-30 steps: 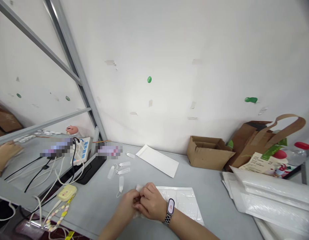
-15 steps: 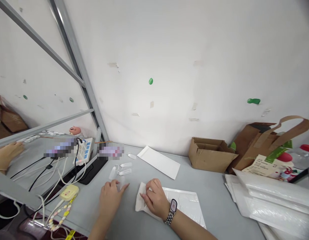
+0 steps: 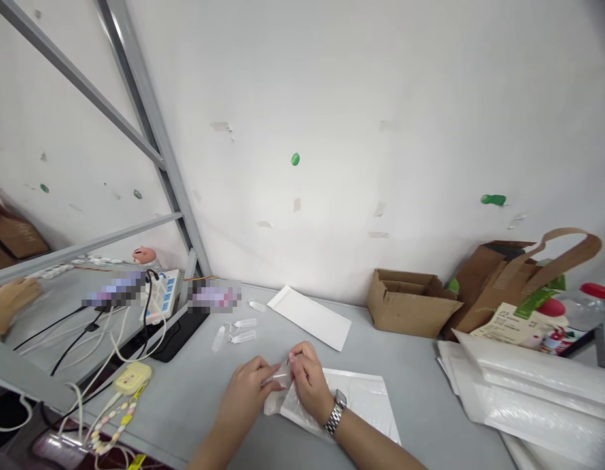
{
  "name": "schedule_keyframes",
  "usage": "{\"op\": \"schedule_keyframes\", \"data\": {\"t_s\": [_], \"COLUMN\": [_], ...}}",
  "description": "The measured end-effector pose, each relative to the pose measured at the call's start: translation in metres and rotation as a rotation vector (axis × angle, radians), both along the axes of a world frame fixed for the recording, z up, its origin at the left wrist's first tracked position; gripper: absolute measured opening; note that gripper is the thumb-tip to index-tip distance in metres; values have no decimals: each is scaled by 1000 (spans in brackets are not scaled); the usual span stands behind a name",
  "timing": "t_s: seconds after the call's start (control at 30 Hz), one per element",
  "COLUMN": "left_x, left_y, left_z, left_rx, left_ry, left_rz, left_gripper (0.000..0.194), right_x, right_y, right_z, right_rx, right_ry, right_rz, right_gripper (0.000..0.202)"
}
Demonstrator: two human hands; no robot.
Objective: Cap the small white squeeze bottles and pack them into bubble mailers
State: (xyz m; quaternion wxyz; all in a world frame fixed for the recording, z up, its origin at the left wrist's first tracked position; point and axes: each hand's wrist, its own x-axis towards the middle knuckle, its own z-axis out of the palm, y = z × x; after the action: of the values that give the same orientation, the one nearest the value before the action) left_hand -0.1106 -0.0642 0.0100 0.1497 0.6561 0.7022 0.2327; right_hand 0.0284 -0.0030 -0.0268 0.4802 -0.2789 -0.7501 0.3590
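My left hand [image 3: 248, 388] is closed in a pinch on a small translucent plastic piece [image 3: 281, 376]. My right hand [image 3: 309, 382], with a watch on its wrist, is closed right beside it. The right fingertips meet the piece's upper end, and what else they pinch is hidden. Beneath both hands lies a white padded mailer [image 3: 368, 395], partly covered by the right hand and forearm. Several similar translucent pieces [image 3: 243, 337] with small rings rest on the desk beyond my left hand. A flat white box [image 3: 309, 318] lies farther back.
On the right stand an open cardboard box [image 3: 412, 307], a brown paper bag [image 3: 478, 281] and a stack of bubble mailers [image 3: 542, 385]. At left are a power strip [image 3: 164, 297], cables, a yellow case [image 3: 133, 377] with a bead strap, and a metal frame [image 3: 150, 111]. Another person's hand [image 3: 11, 303] shows beyond it.
My left hand has moved right from the desk to my right hand, bringing a translucent piece with it. My right hand has stayed over the mailer, shifting slightly.
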Motion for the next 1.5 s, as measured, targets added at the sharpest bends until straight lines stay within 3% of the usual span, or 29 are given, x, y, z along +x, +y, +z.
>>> {"op": "schedule_keyframes", "data": {"t_s": [0.1,0.23,0.5,0.7,0.83,0.9,1.0,1.07,1.13,1.17,1.3,1.4,1.5], "left_x": [3,2,7,21,30,25,-2,-29,-54,-64,-81,-73,-56], "left_y": [2,0,5,13,17,19,23,28,32,34,39,39,34], "left_z": [-4,-11,-8,16,18,16,11,5,-4,-9,-24,-25,-17], "left_rx": [91,152,-17,-64,-50,-77,-134,-37,109,124,126,123,107], "left_ry": [-114,-297,-417,-389,-400,-510,-573,-422,-22,51,176,183,136], "left_rz": [5,-106,-81,-162,-187,-212,-248,-64,246,303,352,346,272], "left_gripper": [34,25,26,28,24,23,24,30,36,38,32,27,25], "right_x": [0,0,-3,1,2,2,3,3,4,4,3,2,5], "right_y": [0,0,0,4,5,6,10,15,19,20,21,20,21], "right_z": [-1,-1,-1,27,42,43,38,35,31,30,23,20,25], "right_rx": [10,22,62,140,247,281,234,177,126,98,17,-10,-21], "right_ry": [-6,0,32,-33,-150,-200,-222,-215,-194,-183,-174,-196,-188], "right_rz": [-3,-7,-32,-32,52,67,40,17,-1,-8,-2,28,43], "right_gripper": [41,41,38,42,44,43,44,45,46,46,46,46,41]}}
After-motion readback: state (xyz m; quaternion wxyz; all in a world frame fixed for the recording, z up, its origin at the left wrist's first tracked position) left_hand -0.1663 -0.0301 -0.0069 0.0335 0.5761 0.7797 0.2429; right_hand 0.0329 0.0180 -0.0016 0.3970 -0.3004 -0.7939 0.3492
